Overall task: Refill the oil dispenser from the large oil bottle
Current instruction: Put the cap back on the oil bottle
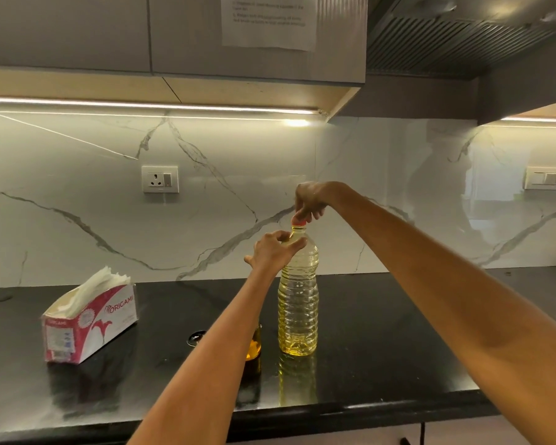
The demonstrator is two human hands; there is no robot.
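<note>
Tissue box (90,319) left, left forearm (206,358) hiding oil dispenser (253,346)

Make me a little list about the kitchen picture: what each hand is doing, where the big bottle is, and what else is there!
left hand: grips the neck of the large oil bottle
right hand: pinches the red cap from above
large oil bottle: upright on the black counter, cap on
oil dispenser: left of the bottle, mostly hidden by the left arm
tissue box: far left on the counter
small dark lid: left of the dispenser
</note>
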